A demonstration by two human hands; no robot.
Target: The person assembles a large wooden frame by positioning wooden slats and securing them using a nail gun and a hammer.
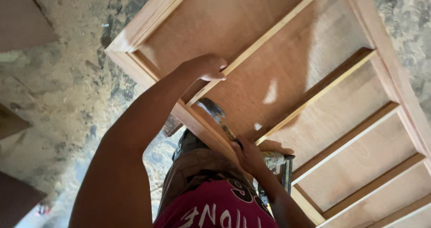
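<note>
1. Head view: a wooden door frame [287, 70] with plywood backing and parallel slats was seen lying flat over a dusty concrete floor [67, 88]; the hands were well apart.
2. The left hand [207, 67] was closed upon a thin slat [265, 35], pinning it against the panel.
3. The right hand [248, 154] was wrapped around the handle of a hammer [215, 113]; its head was raised near the frame's near rail.
4. The slat was judged best held flush and steady; fingers were to be kept off the strike line; short, square blows were advised.
</note>
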